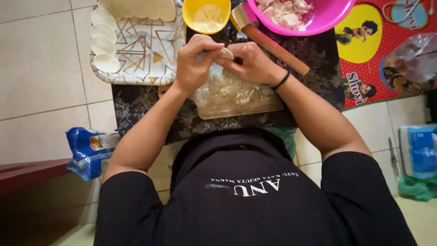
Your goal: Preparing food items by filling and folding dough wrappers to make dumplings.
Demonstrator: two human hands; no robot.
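My left hand (pixel 195 61) and my right hand (pixel 252 61) meet over a floured cutting board (pixel 236 98). Both pinch one small pale piece of folded dough (pixel 226 53) between the fingertips. The board lies on a dark patterned mat (pixel 136 107) on the tiled floor. A wooden rolling pin (pixel 277 48) lies just beyond my right hand. My right wrist wears a black band.
A patterned tray (pixel 145 45) at the upper left holds several round dough discs (pixel 105 62). A yellow bowl (pixel 205 16) and a pink bowl of chopped filling (pixel 314 18) stand at the top. A blue packet (pixel 88 150) lies left; a red cartoon mat (pixel 387 54) and blue package (pixel 419 150) lie right.
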